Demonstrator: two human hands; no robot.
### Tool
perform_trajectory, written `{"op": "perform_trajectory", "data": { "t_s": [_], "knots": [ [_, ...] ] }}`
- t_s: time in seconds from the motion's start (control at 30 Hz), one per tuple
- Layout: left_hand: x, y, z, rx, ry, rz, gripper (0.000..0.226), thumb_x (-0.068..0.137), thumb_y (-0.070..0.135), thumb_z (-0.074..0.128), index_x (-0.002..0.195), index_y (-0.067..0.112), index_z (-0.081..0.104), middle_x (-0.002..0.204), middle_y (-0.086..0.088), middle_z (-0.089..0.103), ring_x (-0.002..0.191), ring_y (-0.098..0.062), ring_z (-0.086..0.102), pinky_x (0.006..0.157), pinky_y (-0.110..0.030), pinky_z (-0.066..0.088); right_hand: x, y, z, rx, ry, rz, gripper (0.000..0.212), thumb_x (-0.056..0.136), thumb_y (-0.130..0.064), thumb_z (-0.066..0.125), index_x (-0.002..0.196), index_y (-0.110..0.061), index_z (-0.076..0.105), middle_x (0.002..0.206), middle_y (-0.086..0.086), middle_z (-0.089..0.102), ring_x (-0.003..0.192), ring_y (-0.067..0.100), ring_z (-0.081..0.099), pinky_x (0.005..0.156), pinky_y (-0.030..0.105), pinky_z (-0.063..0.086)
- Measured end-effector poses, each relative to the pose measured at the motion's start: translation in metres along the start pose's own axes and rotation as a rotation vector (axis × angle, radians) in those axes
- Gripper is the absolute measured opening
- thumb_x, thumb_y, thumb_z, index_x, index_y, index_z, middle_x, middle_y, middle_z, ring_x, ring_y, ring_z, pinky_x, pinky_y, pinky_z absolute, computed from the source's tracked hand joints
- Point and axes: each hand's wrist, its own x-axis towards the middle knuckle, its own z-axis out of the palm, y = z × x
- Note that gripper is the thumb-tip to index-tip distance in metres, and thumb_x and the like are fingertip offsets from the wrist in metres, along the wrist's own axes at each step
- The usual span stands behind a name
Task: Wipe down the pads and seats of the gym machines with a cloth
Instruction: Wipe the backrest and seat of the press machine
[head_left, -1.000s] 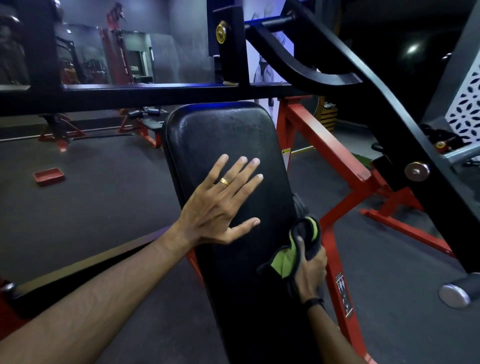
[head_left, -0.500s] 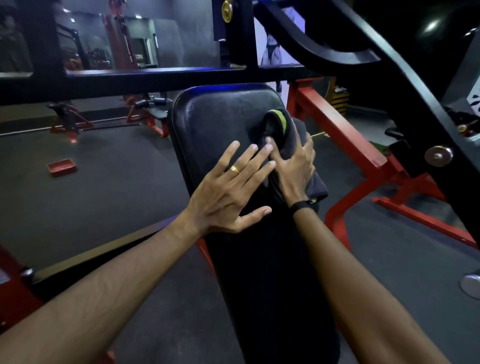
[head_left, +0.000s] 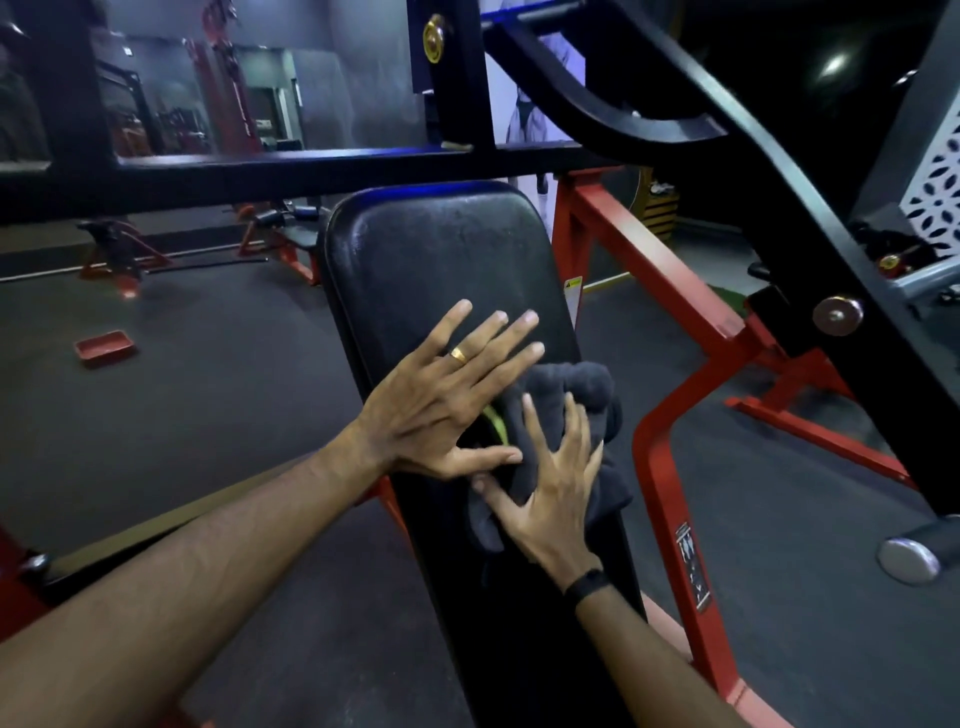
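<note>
Pressing flat on the long black padded vinyl backrest (head_left: 441, 249) with the left hand (head_left: 441, 405), fingers straight and spread, gripping nothing, a gold ring (head_left: 458, 354) showing on one finger. Bearing down beside it with the right hand (head_left: 550, 488), fingers splayed open over the crumpled dark grey cloth with a green-yellow edge (head_left: 582, 384), holding that cloth against the pad by pressure rather than by a curled grasp. Lying bunched on the right half of the backrest, about midway along its length, with part of the fabric hanging past the pad's right edge and a sliver of the green trim peeking between the two hands. Nearly touching at thumb level, left thumb just above the right thumb. Wearing a black band (head_left: 587, 584) at the right wrist. Slanting away beneath the pad, the red-painted steel frame (head_left: 654, 270) of the machine, with a heavy black steel lever arm (head_left: 779, 171) crossing overhead at the right and a black crossbar (head_left: 291, 171) running behind the top of the pad. Sitting well apart on the dark rubber floor (head_left: 208, 405) at the left, a small red tray (head_left: 104, 347).
</note>
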Motion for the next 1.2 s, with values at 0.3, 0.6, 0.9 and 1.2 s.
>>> {"op": "perform_trajectory", "data": {
  "t_s": [0.3, 0.6, 0.9, 1.2],
  "knots": [
    [-0.001, 0.000, -0.001, -0.045, -0.022, 0.101, 0.092, 0.092, 0.072, 0.045, 0.155, 0.006, 0.031, 0.164, -0.015, 0.024, 0.153, -0.029, 0.023, 0.123, -0.057, 0.016, 0.111, 0.015, -0.011, 0.189, 0.053, 0.309, 0.078, 0.078, -0.074, 0.042, 0.150, -0.045, 0.037, 0.153, 0.001, 0.040, 0.140, 0.025, 0.040, 0.108, 0.056, 0.038],
    [-0.003, -0.001, 0.007, -0.049, -0.048, 0.240, 0.082, 0.097, 0.064, 0.045, 0.154, 0.005, 0.035, 0.162, -0.016, 0.028, 0.148, -0.032, 0.034, 0.123, -0.056, 0.016, 0.105, 0.038, -0.016, 0.381, 0.028, 0.427, 0.082, 0.071, -0.081, 0.061, 0.136, -0.031, 0.054, 0.122, -0.003, 0.064, 0.116, 0.017, 0.061, 0.099, 0.041, 0.049],
    [-0.005, 0.000, 0.011, -0.038, -0.056, 0.269, 0.080, 0.098, 0.063, 0.043, 0.151, 0.004, 0.041, 0.159, -0.017, 0.037, 0.143, -0.034, 0.042, 0.124, -0.056, 0.017, 0.028, 0.095, -0.014, 0.505, 0.037, 0.608, 0.079, 0.067, -0.079, 0.071, 0.122, -0.022, 0.069, 0.114, -0.009, 0.073, 0.112, 0.009, 0.066, 0.098, 0.039, 0.053],
    [-0.006, 0.000, 0.012, -0.025, -0.037, 0.284, 0.075, 0.097, 0.061, 0.049, 0.142, 0.002, 0.053, 0.147, -0.019, 0.052, 0.129, -0.037, 0.056, 0.121, -0.057, 0.023, -0.124, 0.148, -0.021, 0.542, -0.039, 0.901, 0.077, 0.075, -0.069, 0.073, 0.132, -0.018, 0.062, 0.121, -0.004, 0.070, 0.117, 0.016, 0.064, 0.096, 0.037, 0.051]
  ]
}}
